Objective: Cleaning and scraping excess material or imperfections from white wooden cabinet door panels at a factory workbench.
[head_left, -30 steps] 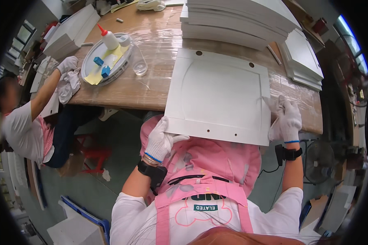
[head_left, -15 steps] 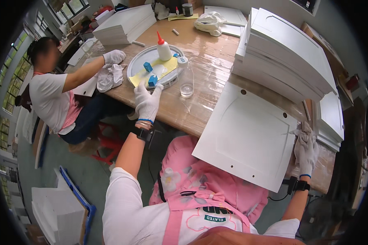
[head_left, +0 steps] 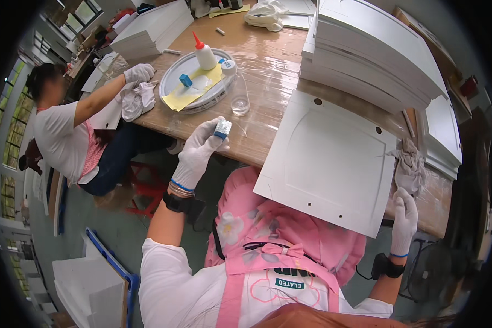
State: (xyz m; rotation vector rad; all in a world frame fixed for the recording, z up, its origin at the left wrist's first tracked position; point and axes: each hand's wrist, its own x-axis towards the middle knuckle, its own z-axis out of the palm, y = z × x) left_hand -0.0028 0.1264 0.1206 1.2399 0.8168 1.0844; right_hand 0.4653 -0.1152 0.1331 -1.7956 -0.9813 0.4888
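Observation:
A small blue block (head_left: 222,128) with a silvery-white face is pinched between the gloved fingers of my left hand (head_left: 195,156), raised in front of the table's near edge. My right hand (head_left: 404,221), also in a white glove, is open with nothing visible in it. Its fingertips lie just short of a crumpled grey-white rag (head_left: 409,167) at the table's right side. Between my hands, a white panel (head_left: 328,158) with a curved recessed outline and several small holes lies partly over the table edge, above my pink apron.
A round white lid (head_left: 167,83) carries yellow paper (head_left: 181,102), a second blue block (head_left: 186,80) and a red-tipped glue bottle (head_left: 205,57). Beside it stands a clear bottle (head_left: 239,103). Tall panel stacks (head_left: 366,60) rise behind. A co-worker (head_left: 65,131) sits at the left, one gloved hand over a cloth (head_left: 136,101).
My left hand has picked a blue block off the lid and drawn it back toward me. My right hand has let go of the rag and moved nearer to my body.

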